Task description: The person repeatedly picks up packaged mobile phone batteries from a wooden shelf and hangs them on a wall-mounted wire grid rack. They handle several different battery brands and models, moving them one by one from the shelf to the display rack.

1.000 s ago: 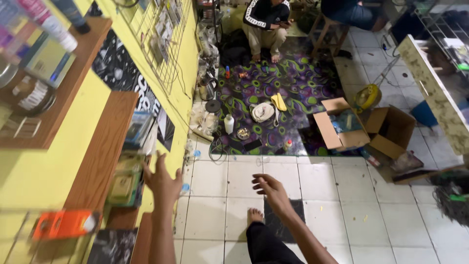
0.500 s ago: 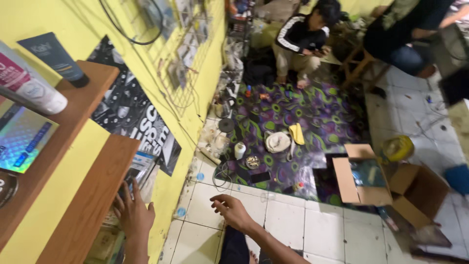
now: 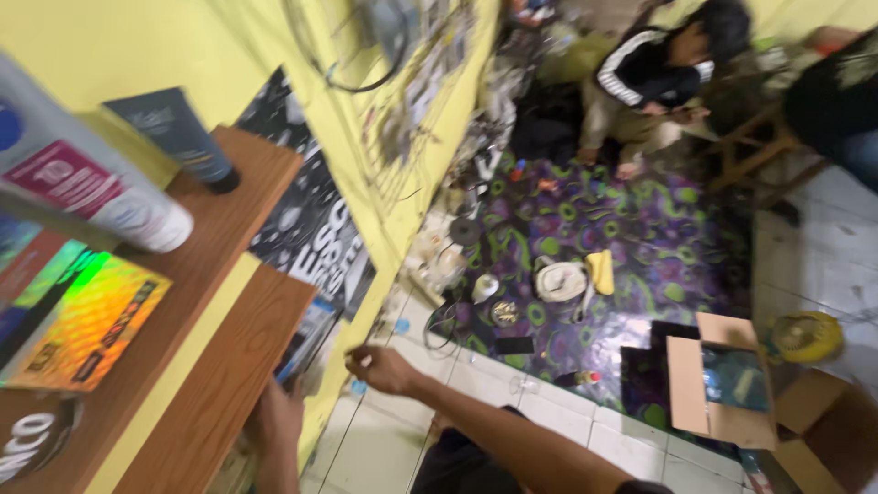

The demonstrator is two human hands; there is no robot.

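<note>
A: Yellow wall (image 3: 165, 46), item one on my feed; two brown wooden shelves (image 3: 229, 366) fixed to it. Next?

B: Purple-and-green patterned rug (image 3: 631, 238) on the white tile floor (image 3: 366, 448), an open cardboard box (image 3: 718, 384) at its near edge.

A: On the upper shelf I log a white tube (image 3: 101, 197), a dark tube (image 3: 178, 137) and a shiny holographic packet (image 3: 87, 329).

B: Hands?

A: Left hand (image 3: 279, 421) at the lower shelf's edge, touching a thin blue-edged book (image 3: 306, 338); grip unclear, blurred. Right hand (image 3: 380, 368) loosely curled, empty, just beside that book above the tiles.
</note>
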